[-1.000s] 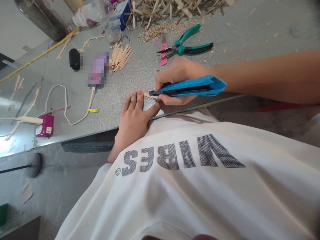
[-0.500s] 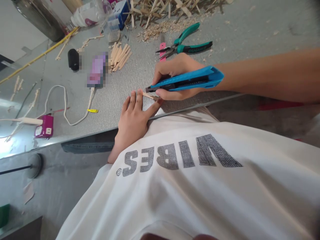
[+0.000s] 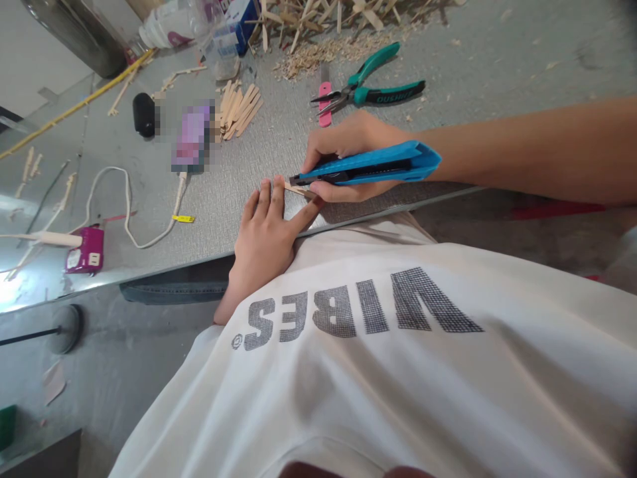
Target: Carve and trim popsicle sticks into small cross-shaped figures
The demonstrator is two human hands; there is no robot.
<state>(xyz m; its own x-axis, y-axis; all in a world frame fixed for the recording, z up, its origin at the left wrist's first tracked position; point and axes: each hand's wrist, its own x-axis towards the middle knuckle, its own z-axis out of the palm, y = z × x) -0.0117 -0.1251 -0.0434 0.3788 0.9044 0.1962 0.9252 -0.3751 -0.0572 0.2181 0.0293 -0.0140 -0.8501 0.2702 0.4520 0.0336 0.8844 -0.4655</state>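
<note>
My left hand (image 3: 269, 229) lies on the table near its front edge, palm down. A small wooden craft stick (image 3: 294, 189) spans from its index fingertip to its thumb tip, held down by them. My right hand (image 3: 355, 156) is closed around a blue utility knife (image 3: 378, 164). The knife's dark metal tip is just above or at the stick, beside my left index finger; whether it touches the wood, I cannot tell. Behind the right hand are green-handled long-nose pliers (image 3: 371, 83), their jaws over a pink-handled tool (image 3: 325, 106).
A fan of flat craft sticks (image 3: 239, 109) lies beyond my left hand, left of the pliers. Wood shavings (image 3: 318, 56) and stick constructions (image 3: 318, 16) are at the back. Leftward are a phone (image 3: 192, 136), a white cable (image 3: 129, 199), a black case (image 3: 144, 114) and a purple charger (image 3: 85, 251).
The utility knife has tilted slightly, its rear end a little lower and to the left. The left hand keeps its place on the stick.
</note>
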